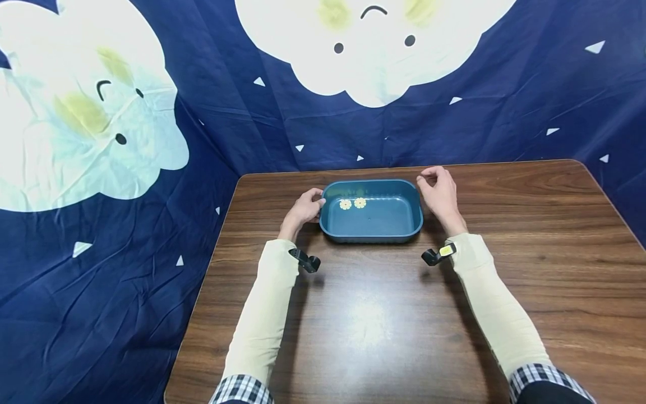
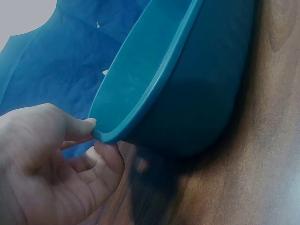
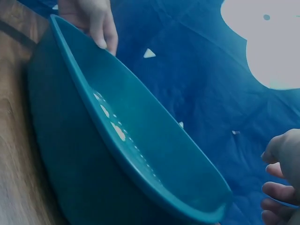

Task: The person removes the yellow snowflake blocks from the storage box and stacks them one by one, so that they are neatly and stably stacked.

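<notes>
A teal plastic basin [image 1: 370, 230], rounded and oblong, stands on the wooden table with two pale flower shapes [image 1: 353, 203] inside it. My left hand [image 1: 306, 207] pinches the rim at its left end; the left wrist view shows the thumb on top of the rim [image 2: 110, 136] and curled fingers beneath. Off the basin's right end, my right hand [image 1: 440, 193] is held apart from the rim with its fingers loosely bent and nothing in them. The right wrist view catches this hand [image 3: 283, 180] at its right edge, beside the basin [image 3: 93, 154].
The brown wooden table [image 1: 363, 314] meets a dark blue cloth [image 1: 212, 112] printed with white clouds and small triangles behind and to the left. A small black camera [image 1: 305, 261] sits on the left wrist, another camera [image 1: 438, 254] on the right.
</notes>
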### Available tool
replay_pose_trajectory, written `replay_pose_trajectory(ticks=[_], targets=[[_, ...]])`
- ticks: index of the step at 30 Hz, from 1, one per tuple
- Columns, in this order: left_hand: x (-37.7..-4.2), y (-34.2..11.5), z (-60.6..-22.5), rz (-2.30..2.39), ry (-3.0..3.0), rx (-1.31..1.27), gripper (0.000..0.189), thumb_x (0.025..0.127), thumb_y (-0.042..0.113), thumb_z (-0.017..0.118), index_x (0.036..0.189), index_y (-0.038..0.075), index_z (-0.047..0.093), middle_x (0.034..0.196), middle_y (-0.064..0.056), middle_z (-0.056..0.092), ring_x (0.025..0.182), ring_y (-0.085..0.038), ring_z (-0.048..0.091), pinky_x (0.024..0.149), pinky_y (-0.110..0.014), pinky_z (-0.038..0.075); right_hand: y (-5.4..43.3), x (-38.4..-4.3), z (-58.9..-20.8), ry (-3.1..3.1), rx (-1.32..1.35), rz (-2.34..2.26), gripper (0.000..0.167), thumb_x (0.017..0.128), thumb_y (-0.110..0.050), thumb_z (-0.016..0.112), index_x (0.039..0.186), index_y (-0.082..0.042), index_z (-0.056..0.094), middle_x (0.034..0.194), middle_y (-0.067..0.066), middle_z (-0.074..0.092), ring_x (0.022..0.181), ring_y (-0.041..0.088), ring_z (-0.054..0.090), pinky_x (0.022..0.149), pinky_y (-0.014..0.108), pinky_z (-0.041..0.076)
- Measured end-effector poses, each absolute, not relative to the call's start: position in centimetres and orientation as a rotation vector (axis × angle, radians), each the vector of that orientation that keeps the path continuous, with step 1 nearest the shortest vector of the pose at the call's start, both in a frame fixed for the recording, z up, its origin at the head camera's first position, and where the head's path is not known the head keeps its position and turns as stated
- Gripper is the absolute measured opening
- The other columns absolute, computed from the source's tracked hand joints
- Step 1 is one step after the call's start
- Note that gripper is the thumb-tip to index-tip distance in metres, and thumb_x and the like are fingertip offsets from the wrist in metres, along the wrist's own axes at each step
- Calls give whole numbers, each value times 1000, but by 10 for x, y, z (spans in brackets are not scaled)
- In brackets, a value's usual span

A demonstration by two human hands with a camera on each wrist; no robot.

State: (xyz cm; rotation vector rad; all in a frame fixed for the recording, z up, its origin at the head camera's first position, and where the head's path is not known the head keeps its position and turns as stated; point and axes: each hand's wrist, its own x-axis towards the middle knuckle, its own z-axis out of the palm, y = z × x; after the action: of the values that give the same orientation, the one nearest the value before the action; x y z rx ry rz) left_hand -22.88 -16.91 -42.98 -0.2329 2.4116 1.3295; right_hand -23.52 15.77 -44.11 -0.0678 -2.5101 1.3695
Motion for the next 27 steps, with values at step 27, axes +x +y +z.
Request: replay_pose_trajectory(ticks=[27], targets=[[-225, -169, -426, 1334, 2405, -238, 33, 102, 22, 44, 135, 17, 46, 102, -11, 50, 79, -19, 54, 66, -27, 52, 99, -230, -448, -2632, 188, 1457, 28, 94, -23, 60, 114, -3, 56, 116, 18, 54, 108, 33, 51, 95, 45, 41]])
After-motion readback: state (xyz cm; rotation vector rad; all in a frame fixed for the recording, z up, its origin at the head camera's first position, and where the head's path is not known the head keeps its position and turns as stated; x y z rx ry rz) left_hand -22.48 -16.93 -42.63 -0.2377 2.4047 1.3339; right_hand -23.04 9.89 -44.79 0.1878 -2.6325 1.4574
